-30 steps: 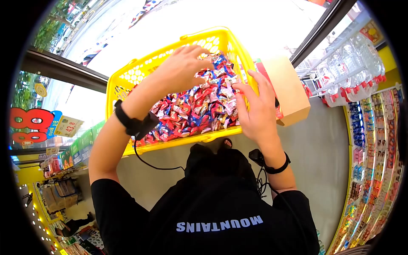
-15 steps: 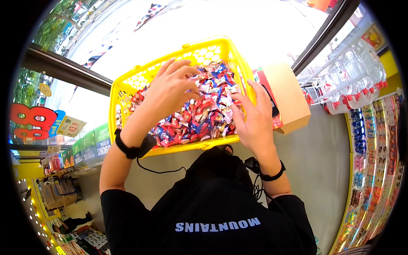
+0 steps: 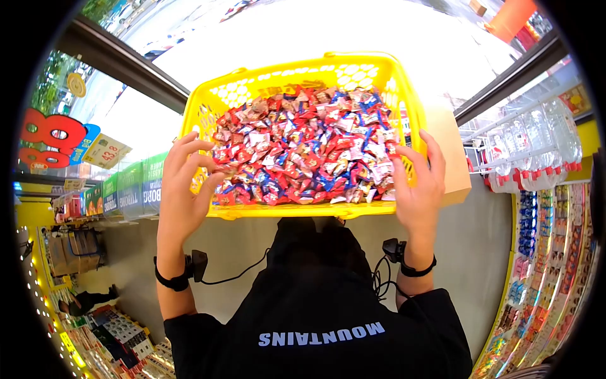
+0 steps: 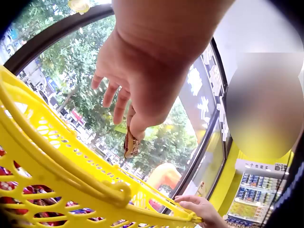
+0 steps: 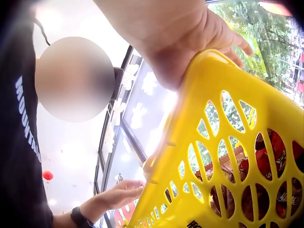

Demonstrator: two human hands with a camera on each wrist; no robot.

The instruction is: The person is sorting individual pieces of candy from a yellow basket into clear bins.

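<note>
A yellow shopping basket (image 3: 303,211) is heaped with wrapped candies (image 3: 303,145) in red, blue and pink wrappers. My left hand (image 3: 184,183) is at the basket's left rim, and its thumb and forefinger pinch one wrapped candy (image 4: 131,145), best seen in the left wrist view. The other fingers of that hand are spread and bent a little. Over the right rim lies my right hand (image 3: 419,189), fingers loosely spread and pointing inward above the candies; in the right wrist view its palm rests on the basket's corner.
Right of the basket stands a cardboard box (image 3: 456,158), partly covered by basket and hand. Water bottles (image 3: 536,139) and a stocked shelf (image 3: 546,252) are farther right. Green boxes (image 3: 132,189) line the left under a price sign (image 3: 107,150). Cables run from both wrist cameras.
My left hand has moved from above the candies back to the left rim. My right hand stays at the right rim. The head view has turned, and the basket appears farther right.
</note>
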